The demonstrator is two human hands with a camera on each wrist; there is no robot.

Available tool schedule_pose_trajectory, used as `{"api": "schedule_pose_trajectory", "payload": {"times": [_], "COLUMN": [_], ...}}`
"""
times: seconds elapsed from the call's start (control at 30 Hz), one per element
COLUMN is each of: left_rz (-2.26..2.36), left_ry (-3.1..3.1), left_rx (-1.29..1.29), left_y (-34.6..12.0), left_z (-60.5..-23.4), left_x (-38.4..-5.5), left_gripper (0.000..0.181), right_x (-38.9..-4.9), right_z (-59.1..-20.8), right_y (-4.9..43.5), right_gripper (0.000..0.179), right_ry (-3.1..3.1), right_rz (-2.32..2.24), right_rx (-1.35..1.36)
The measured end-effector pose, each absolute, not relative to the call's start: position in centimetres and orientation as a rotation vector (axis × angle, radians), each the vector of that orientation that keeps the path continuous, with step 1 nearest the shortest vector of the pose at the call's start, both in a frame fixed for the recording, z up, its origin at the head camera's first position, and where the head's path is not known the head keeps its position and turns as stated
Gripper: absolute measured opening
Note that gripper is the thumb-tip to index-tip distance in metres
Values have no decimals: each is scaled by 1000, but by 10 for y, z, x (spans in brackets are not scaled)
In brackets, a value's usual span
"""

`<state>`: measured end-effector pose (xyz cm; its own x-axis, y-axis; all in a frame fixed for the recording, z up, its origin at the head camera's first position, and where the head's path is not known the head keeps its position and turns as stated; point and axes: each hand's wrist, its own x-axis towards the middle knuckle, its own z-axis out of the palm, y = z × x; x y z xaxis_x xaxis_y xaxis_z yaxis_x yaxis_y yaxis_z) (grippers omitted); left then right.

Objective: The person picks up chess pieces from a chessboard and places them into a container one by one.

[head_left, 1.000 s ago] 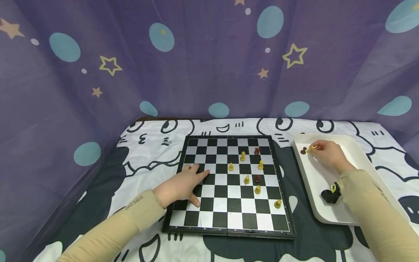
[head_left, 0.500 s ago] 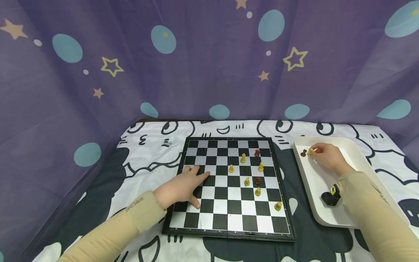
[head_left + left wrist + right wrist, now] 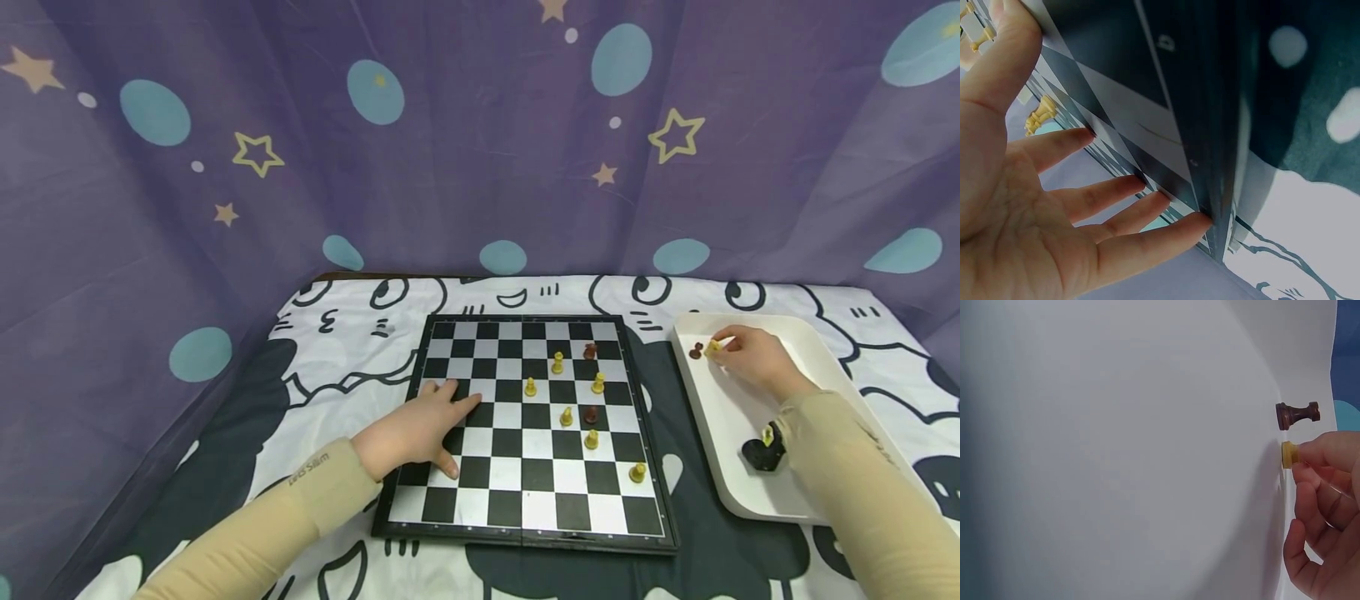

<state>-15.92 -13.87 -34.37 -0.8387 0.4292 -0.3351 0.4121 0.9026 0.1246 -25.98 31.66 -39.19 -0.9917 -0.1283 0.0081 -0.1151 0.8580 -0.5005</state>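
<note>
Right hand (image 3: 757,362) pinches yellow chess piece (image 3: 1287,455) inside white tray (image 3: 731,408), right of chessboard (image 3: 537,475); brown rook (image 3: 1297,415) just beside it. Left hand (image 3: 415,425), fingers spread apart, touches chessboard's left side.

Beside the left edge of the chessboard (image 3: 505,472), the left sleeve (image 3: 258,527) bears lettering (image 3: 309,468) that seems to read "Lets Slim", slightly blurred; right of the chessboard, the right sleeve (image 3: 870,492) carries dark marks (image 3: 879,434) too indistinct to read; on the chessboard's border (image 3: 1200,69), one pale letter (image 3: 1166,42) resembles a b, another mark (image 3: 1194,162) stays illegible
</note>
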Motion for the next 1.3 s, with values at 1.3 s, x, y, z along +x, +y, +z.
{"api": "schedule_pose_trajectory", "payload": {"times": [1.3], "left_rz": [75], "left_ry": [2699], "left_rx": [631], "left_y": [-139], "left_z": [-344], "left_x": [-160], "left_gripper": [101], "right_x": [-240], "right_z": [-349], "right_y": [291], "right_gripper": [28], "right_ry": [3024], "right_rz": [-869], "right_rx": [-404]}}
